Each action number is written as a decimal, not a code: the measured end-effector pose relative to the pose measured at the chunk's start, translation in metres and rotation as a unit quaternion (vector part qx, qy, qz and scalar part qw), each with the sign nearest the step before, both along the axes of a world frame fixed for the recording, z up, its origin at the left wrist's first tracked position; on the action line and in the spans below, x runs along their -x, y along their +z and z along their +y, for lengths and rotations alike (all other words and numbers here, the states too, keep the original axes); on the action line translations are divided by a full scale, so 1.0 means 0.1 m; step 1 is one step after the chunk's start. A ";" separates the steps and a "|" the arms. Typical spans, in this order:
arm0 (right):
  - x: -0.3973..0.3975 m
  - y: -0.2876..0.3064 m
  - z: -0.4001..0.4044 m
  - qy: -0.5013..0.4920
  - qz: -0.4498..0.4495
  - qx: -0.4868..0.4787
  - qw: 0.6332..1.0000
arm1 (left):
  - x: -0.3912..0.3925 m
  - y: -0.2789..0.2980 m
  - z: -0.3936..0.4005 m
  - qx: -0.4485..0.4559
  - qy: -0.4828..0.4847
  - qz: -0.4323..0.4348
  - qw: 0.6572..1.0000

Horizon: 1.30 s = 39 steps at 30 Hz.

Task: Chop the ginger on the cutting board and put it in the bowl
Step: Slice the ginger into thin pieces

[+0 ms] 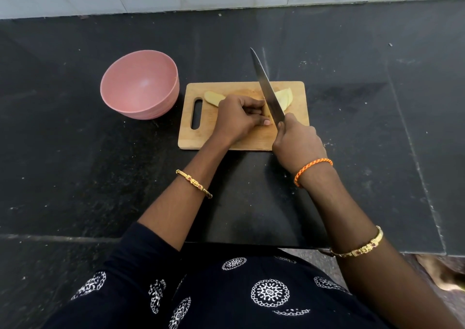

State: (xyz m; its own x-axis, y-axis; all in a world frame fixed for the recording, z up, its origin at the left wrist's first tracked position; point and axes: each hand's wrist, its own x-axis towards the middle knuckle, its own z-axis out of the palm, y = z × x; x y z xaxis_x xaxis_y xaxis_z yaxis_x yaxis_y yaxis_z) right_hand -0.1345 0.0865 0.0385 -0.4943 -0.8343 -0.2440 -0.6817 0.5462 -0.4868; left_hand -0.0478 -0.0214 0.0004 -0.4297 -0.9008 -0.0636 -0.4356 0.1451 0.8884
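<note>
A person's right hand (298, 139) is gripping a knife (266, 89) over the cutting board (226, 137); the left hand (239, 117), fingers curled, is pinning ginger (212, 98) beside the blade, risking a nicked thumb; the pink bowl (139, 86) is waiting just left, holding nothing.

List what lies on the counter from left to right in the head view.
Pink bowl → handle slot of the cutting board → left ginger piece → left hand → knife → sliced ginger.
</note>
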 end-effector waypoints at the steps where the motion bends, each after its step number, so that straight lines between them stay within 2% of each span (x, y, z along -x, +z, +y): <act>1: 0.00 0.00 -0.03 0.000 0.004 -0.004 1.000 | 0.00 0.00 0.00 -0.002 0.002 0.004 1.000; 9: 0.07 0.04 -0.16 0.016 -0.051 -0.023 0.998 | 0.00 -0.04 0.02 -0.012 0.021 0.025 0.999; 21: 0.03 -0.01 0.41 0.006 -0.065 -0.086 0.994 | -0.02 -0.01 0.04 -0.004 0.018 0.027 0.999; 24: 0.08 -0.03 0.54 -0.004 -0.076 -0.054 0.996 | -0.02 0.02 0.05 0.001 -0.019 -0.005 1.000; 29: 0.13 -0.06 0.61 -0.032 -0.137 -0.011 0.990 | 0.02 0.09 0.02 0.062 -0.084 -0.117 0.988; 35: 0.15 -0.05 0.57 -0.019 -0.140 -0.028 0.990 | 0.07 0.12 0.03 0.104 -0.070 -0.178 0.976; 39: 0.22 -0.01 0.53 0.007 -0.121 -0.046 0.992 | 0.13 0.11 0.04 0.116 -0.058 -0.185 0.974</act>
